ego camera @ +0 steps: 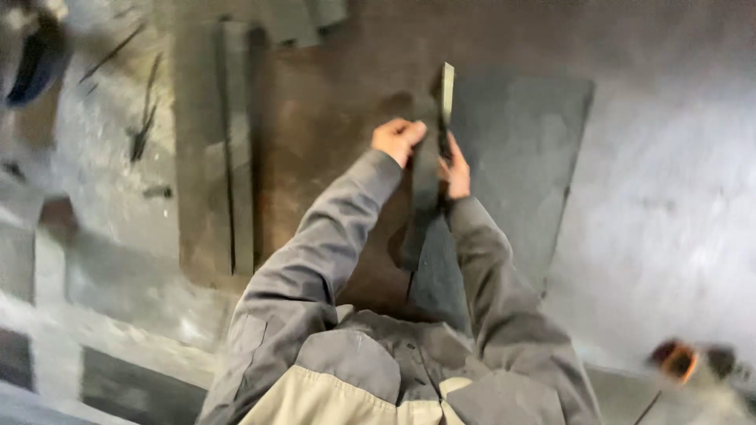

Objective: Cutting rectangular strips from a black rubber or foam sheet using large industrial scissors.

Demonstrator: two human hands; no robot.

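Dim, flat light w/ soft shadows; heavy motion blur esp. at edges, centre soft.

**Workshop floor, seen from above**

I am looking down on a pale grey concrete floor [677, 197], dusty and lying blurred at the edges. A brown board [315, 118] is resting across it, with long dark grey strips [236, 157] lying along its left side. Thin dark offcuts [142, 126] are scattering the floor at upper left. Dim, even light is falling throughout.
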